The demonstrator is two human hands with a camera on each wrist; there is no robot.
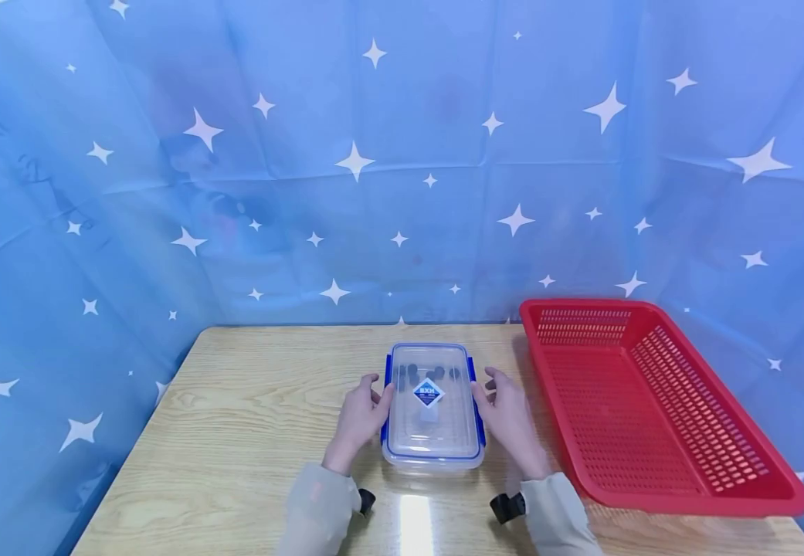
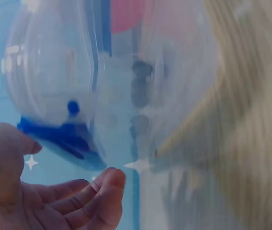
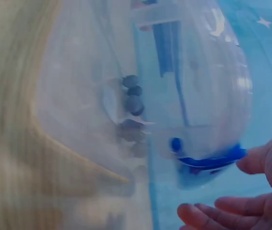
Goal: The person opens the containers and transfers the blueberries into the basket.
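Note:
A clear plastic food container (image 1: pixel 436 432) with a blue-rimmed lid and blue side latches lies flat on the table. Its lid carries a blue and white diamond label (image 1: pixel 429 392). Several small dark round things (image 3: pixel 135 105) show through the clear plastic near its far end. My left hand (image 1: pixel 360 417) is at the container's left side, thumb by the blue latch (image 2: pixel 61 136), fingers loosely bent below. On the opposite side, my right hand (image 1: pixel 510 421) has its thumb at the right latch (image 3: pixel 212 160), other fingers apart from the box. Neither hand grips anything.
A large red plastic basket (image 1: pixel 652 502) with perforated walls stands on the right of the wooden table (image 1: pixel 249 417), close to my right forearm. Behind the table hangs a blue curtain (image 1: pixel 436 255) with white stars.

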